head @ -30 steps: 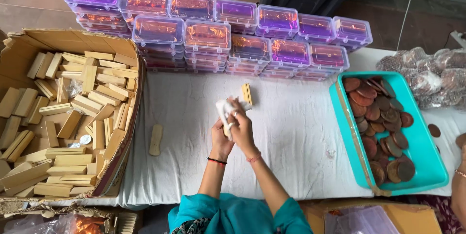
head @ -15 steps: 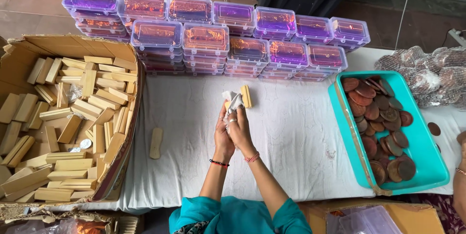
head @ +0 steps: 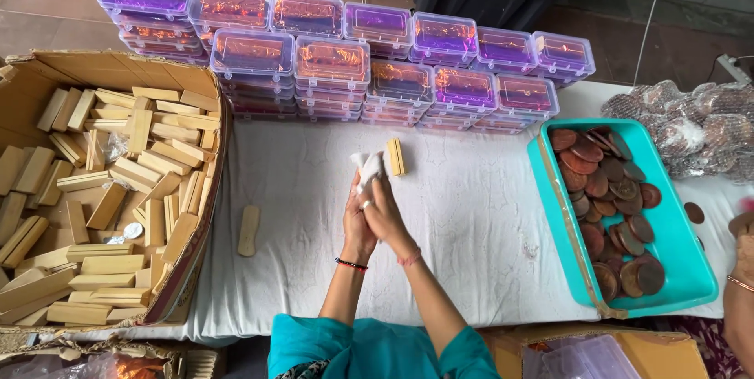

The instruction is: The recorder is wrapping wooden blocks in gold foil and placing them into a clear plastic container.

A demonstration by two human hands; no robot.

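Pressing together at desk centre, the left hand [head: 357,218] and right hand [head: 385,210] are clenching a crumpled white cloth [head: 367,168]; a pale wooden block [head: 396,157] is standing at two o'clock; firm, even wiping seems advisable.

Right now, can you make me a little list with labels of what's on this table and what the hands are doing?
left hand: pressed against the right hand, closed on the white cloth
right hand: closed on the white cloth, rubbing something hidden inside
wooden block: standing on the table just beyond the hands
flat wooden piece: lying alone, left of the hands
cardboard box: far left, full of wooden blocks
teal tray: right, holding brown round discs
clear lidded boxes: stacked in rows at the back
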